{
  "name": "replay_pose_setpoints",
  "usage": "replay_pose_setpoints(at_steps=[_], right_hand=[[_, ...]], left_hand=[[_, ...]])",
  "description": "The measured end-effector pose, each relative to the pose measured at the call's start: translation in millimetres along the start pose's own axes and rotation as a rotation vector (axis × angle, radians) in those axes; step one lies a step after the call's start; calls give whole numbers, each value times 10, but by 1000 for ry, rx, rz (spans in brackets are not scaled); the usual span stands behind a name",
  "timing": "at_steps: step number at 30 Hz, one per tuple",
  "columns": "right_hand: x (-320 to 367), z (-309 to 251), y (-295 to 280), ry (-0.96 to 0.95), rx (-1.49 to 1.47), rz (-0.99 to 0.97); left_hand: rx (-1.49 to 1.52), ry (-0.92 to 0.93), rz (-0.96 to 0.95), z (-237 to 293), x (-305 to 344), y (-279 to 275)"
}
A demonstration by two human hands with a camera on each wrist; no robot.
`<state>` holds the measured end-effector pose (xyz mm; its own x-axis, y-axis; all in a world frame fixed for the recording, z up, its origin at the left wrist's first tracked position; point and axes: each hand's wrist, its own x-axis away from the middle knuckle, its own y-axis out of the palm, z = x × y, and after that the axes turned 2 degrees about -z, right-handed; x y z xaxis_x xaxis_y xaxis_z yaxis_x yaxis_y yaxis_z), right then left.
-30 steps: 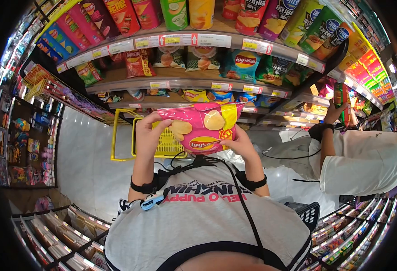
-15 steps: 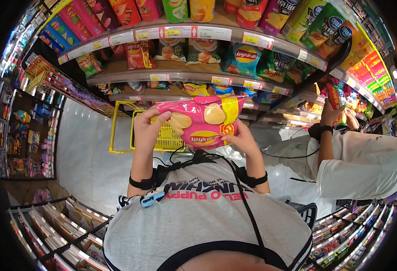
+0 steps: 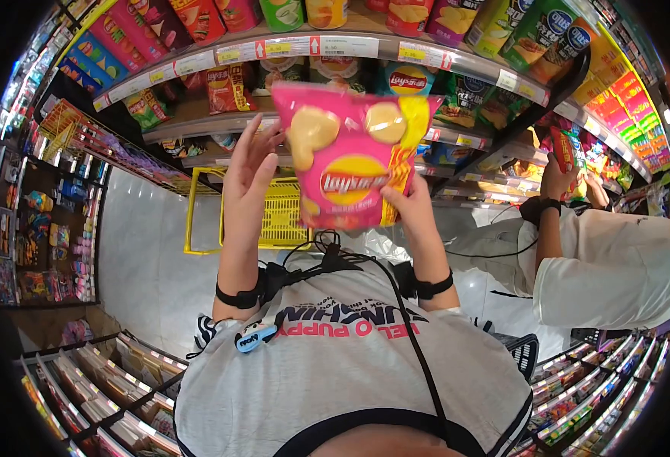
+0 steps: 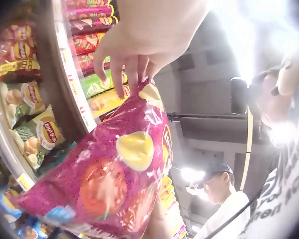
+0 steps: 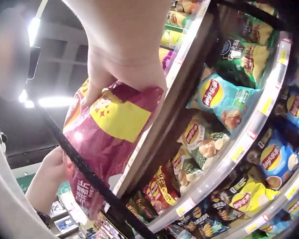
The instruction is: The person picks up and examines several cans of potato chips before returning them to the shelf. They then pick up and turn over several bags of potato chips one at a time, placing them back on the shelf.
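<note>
A pink bag of potato chips (image 3: 343,148) with a yellow strip stands upright in front of my chest, its printed face toward me. My right hand (image 3: 411,204) grips its lower right edge, thumb on the front. In the right wrist view, the fingers go behind the bag (image 5: 107,142) and are partly hidden. My left hand (image 3: 248,171) is at the bag's left side, fingers spread and loosely bent, not closed round it. The left wrist view shows the fingers of the left hand (image 4: 152,32) by the bag's top corner, with tomato pictures on the bag's back.
Shelves (image 3: 198,126) of chip bags and canisters curve across the front. A yellow shopping basket (image 3: 278,217) is below, behind my hands. To the right, a person in a white shirt (image 3: 602,274) holds a red and green package (image 3: 567,156). Low racks (image 3: 114,381) stand behind me.
The bag has risen and tipped upright, so more of its front shows. My left hand has let go of its left edge and opened; my right hand keeps its grip.
</note>
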<state>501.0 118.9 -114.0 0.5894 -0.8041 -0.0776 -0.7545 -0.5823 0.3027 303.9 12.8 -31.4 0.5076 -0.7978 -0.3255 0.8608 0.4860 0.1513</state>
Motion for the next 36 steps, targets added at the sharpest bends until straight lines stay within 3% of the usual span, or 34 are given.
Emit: replay_pose_setpoints(at_steps=[1, 5, 8, 12, 17, 20, 21, 29, 34, 36], right_hand=[[-47, -80, 39, -24, -56, 24], [-232, -326, 140, -134, -164, 110], [-315, -447, 202, -146, -279, 106], [-372, -423, 280, -126, -156, 63], [-457, -277, 282, -152, 80, -138], [-539, -301, 451, -272, -11, -181], [-621, -259, 448, -225, -50, -185], [-1357, -267, 455, -646, 839, 217], [-1919, -161, 556, -972, 1277, 422], [-2067, -54, 652, -918, 1331, 462]], left_hand=[[-63, -22, -124, -38, -18, -46], [57, -171, -272, -145, 31, 26], [-112, -89, -327, -187, 76, 42], [-141, -155, -247, -209, 69, 1], [9, -238, -113, -400, 27, -255], [69, -239, -132, -558, -57, -610], [105, -259, -117, -648, -74, -742], [-151, -303, 51, -982, -48, -1853], [-188, -433, 150, -1211, -60, -2653], [-140, -549, 271, -1325, -88, -2999]])
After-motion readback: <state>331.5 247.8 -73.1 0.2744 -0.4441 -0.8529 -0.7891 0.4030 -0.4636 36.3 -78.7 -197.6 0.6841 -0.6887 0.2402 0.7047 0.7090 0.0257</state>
